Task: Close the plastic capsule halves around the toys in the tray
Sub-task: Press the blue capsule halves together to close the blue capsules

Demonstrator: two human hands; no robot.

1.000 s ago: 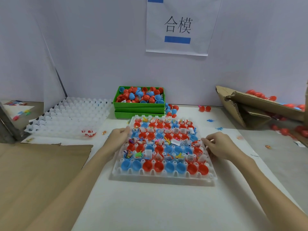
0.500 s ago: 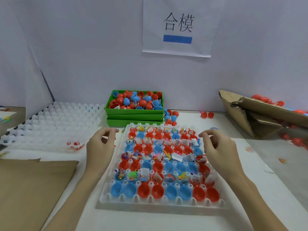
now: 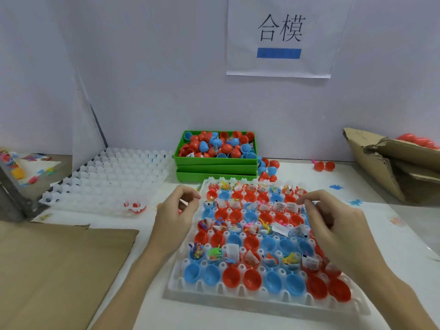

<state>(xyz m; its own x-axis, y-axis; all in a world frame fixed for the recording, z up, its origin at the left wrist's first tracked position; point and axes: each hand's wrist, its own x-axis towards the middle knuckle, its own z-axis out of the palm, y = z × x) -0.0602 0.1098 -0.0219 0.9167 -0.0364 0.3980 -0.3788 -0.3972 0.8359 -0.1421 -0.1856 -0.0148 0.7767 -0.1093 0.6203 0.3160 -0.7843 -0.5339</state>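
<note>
A white cell tray [image 3: 266,300] lies in front of me, filled with red and blue capsule halves [image 3: 240,277]. Alternate rows hold small toys and paper slips [image 3: 232,251]; the other rows hold hollow halves. My left hand [image 3: 175,215] hovers at the tray's left edge, its fingers loosely curled and holding nothing. My right hand [image 3: 331,220] hovers over the tray's right side, fingers bent downward above the halves, nothing gripped.
A green box [image 3: 215,160] heaped with red and blue halves stands behind the tray. A stack of white trays [image 3: 107,179] lies to the left, flat cardboard [image 3: 54,270] at the near left, and a torn carton [image 3: 392,167] at the right.
Both hands have let go of the tray's sides and lifted above it. The tray now lies nearer to me, and my view has come closer.
</note>
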